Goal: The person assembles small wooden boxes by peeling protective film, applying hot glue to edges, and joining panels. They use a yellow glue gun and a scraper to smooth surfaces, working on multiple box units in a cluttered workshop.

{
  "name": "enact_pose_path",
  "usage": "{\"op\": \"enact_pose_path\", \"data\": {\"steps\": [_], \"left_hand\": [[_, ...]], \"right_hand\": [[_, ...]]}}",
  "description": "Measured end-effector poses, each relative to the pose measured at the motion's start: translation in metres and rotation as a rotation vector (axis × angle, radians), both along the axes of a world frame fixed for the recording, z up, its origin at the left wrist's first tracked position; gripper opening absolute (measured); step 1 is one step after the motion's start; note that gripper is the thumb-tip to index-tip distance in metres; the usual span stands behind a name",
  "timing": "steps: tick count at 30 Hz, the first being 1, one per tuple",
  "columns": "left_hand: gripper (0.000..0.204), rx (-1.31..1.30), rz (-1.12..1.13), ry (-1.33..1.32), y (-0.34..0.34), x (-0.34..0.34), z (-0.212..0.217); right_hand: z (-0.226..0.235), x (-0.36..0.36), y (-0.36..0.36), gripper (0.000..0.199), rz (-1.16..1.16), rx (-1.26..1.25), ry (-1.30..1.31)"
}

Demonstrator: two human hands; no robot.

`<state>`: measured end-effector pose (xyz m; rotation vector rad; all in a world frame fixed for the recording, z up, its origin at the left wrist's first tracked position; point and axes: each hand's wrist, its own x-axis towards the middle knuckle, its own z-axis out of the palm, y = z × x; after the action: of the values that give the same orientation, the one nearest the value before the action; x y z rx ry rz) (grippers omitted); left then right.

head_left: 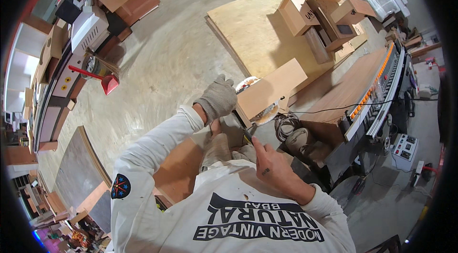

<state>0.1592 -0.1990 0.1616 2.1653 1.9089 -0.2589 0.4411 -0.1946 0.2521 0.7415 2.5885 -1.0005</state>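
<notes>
A light brown wooden board (272, 91) lies tilted in front of me, over a round white container (265, 115) with bits of scrap in it. My left hand (215, 98), in a grey work glove, is closed at the board's left end; its thumb is hidden. Bare, my right hand (275, 166) is closed round a slim hand tool (247, 137) with a black and yellow part. The tool points up toward the board's lower left corner; its tip is hard to make out.
Several wooden drawer boxes (298, 12) stand on a large plywood sheet (238, 19). To the right are a wood-sided bench (329, 105), a coiled hose (286, 126) and a switch box (405, 152). A black cable (334, 111) crosses the bench. At left stands a red dustpan (109, 83).
</notes>
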Motion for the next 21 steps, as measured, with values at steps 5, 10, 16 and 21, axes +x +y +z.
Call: {"op": "enact_pose_path", "data": {"steps": [5, 10, 16, 21], "left_hand": [[0.02, -0.021, 0.042, -0.023, 0.0, 0.0, 0.002], [0.017, -0.088, -0.003, -0.054, 0.001, -0.003, 0.005], [0.015, -0.002, 0.085, -0.064, -0.002, -0.003, 0.0], [0.017, -0.096, -0.004, -0.059, 0.004, -0.009, -0.005]], "right_hand": [[0.023, 0.004, 0.002, 0.066, 0.019, 0.008, 0.004], [-0.005, -0.018, 0.007, 0.067, 0.054, 0.082, -0.074], [-0.027, -0.061, 0.012, 0.059, 0.101, 0.188, 0.033], [-0.033, -0.085, 0.021, 0.06, 0.165, 0.196, -0.005]]}}
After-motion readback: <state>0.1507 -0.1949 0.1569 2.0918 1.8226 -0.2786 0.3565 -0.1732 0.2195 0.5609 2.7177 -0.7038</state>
